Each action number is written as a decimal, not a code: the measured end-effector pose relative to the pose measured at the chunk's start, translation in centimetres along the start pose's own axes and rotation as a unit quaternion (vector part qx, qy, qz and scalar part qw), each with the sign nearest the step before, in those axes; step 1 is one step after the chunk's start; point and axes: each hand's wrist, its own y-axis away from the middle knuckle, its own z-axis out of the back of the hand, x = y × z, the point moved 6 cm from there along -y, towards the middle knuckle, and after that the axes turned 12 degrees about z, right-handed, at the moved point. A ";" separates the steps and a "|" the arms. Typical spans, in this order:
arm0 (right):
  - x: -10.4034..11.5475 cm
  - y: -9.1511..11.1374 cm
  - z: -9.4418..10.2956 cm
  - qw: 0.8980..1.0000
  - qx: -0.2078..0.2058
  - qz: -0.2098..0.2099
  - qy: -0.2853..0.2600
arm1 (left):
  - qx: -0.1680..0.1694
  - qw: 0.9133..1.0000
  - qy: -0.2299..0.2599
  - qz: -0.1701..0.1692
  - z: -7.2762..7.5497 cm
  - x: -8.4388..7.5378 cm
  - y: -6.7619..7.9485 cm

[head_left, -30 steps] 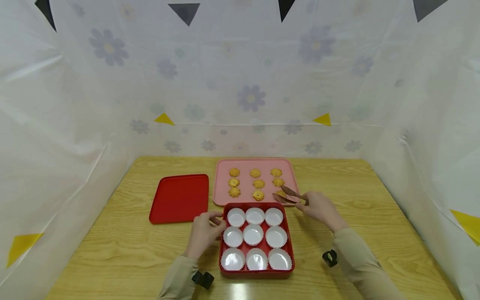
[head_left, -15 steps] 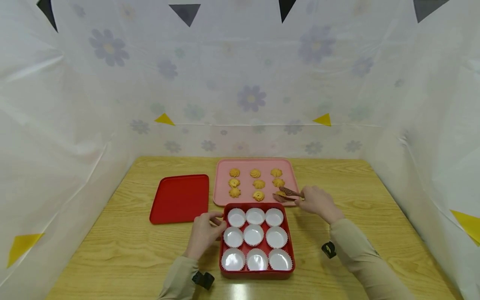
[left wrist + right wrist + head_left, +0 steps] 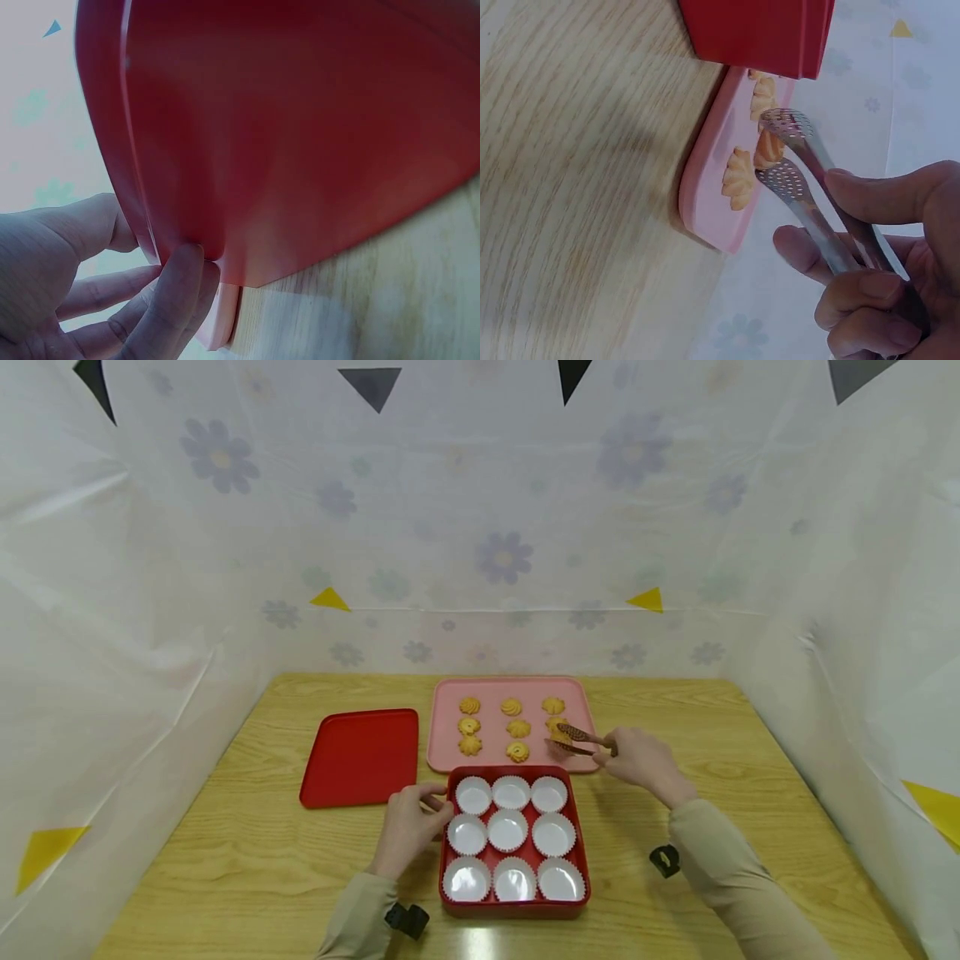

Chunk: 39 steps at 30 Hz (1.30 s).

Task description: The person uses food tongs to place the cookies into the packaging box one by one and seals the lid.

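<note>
My right hand (image 3: 643, 766) grips metal tongs (image 3: 821, 202) with perforated heads. Between those heads a ridged, golden cookie (image 3: 769, 150) is pinched, raised over the front right of the pink tray (image 3: 491, 760). Several other piped cookies (image 3: 517, 728) lie in rows on that tray. In front of it stands a red box (image 3: 517, 910) holding several white fluted paper cups (image 3: 507, 830), with no cookies in them. My left hand (image 3: 408, 827) holds the box's left wall near the far corner; in the left wrist view its fingertips (image 3: 184, 262) press the outside near the rim.
A red lid (image 3: 360, 758) lies flat on the wooden table (image 3: 225, 852), left of the tray. White flower-patterned sheeting (image 3: 502, 527) encloses the table at the back and sides. The box's far edge stands close against the tray's front edge.
The tongs have closed on the front right cookie and lifted it slightly up and back, so it now overlaps the cookie behind. My left hand stays on the box.
</note>
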 end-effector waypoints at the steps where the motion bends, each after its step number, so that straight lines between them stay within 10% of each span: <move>1: 0.1 0.0 0.1 1.000 -0.004 0.007 -0.005 | 0.000 1.000 0.000 0.000 0.0 0.0 0.0; 9: 2.4 0.2 0.5 0.990 -0.045 0.128 -0.028 | -0.001 1.000 0.001 0.003 0.1 0.0 0.0; 18: 5.7 0.6 -0.7 0.956 -0.056 0.284 -0.041 | 0.007 1.000 0.001 0.010 0.1 0.1 0.0; 39: 9.4 -0.5 -2.8 0.951 0.012 0.305 0.048 | 0.002 1.000 -0.001 0.008 0.0 0.0 0.1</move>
